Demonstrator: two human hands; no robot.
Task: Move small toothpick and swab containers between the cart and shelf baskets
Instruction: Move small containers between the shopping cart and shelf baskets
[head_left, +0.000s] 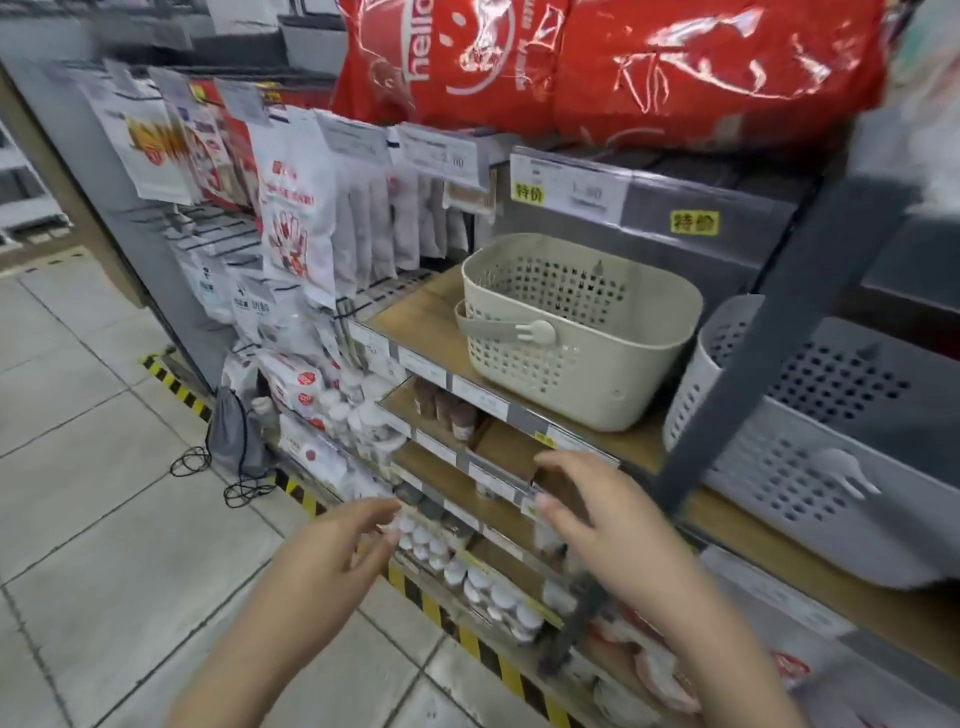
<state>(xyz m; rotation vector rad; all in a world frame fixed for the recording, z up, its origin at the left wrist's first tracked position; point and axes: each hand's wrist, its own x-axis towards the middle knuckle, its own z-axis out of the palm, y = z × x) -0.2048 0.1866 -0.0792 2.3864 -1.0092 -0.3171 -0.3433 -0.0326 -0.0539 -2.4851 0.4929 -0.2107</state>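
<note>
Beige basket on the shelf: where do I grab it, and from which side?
Probably by the handle, folded down against the near wall of the beige basket. Come from the front-left, where the shelf edge is open; the grey basket crowds its right. Both hands hold nothing.

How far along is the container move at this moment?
Nothing looks done: the cream basket shows no containers inside. In hand: nothing; the left hand and right hand are open, reaching toward the white-capped containers on the lower shelf. Picking and placing remain. No cart is in view.

Pale tiled floor (104, 441) with yellow-black hazard tape (176, 387) edging wood-topped grey shelving (644, 447).
</note>
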